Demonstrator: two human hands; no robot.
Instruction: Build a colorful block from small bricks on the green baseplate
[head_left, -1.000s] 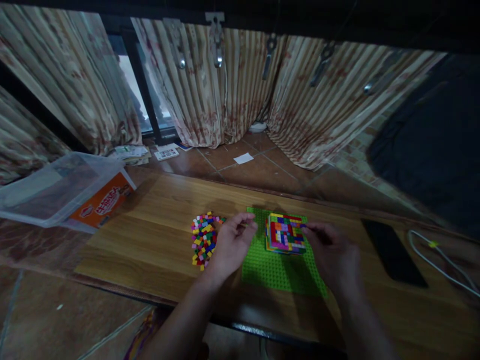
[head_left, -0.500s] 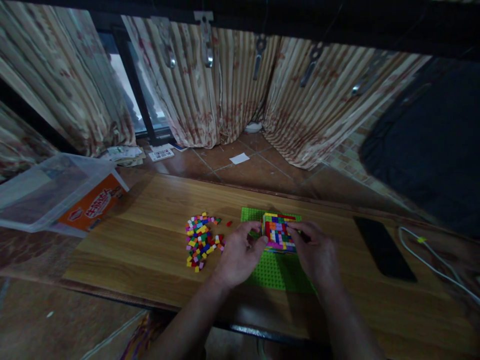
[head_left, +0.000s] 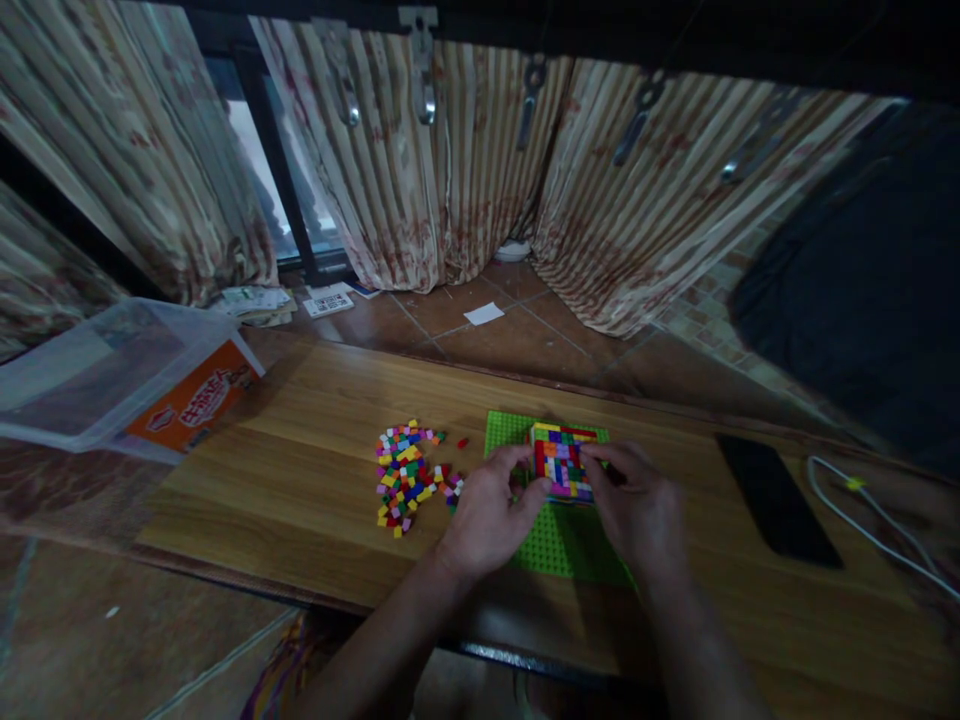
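Brick block (head_left: 561,468) between left hand (head_left: 491,512), half-curled at left side, and right hand (head_left: 641,508), fingertips bunched over right edge. 2 hands equally near. Grip: can't tell.

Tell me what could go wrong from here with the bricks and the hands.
The left hand sits right beside some of the loose bricks, so moving it sideways might scatter them. The right hand has its fingertips at the top of the brick block, so an uneven push could tilt or loosen pieces there. A small red brick lies apart from the pile and might be overlooked.
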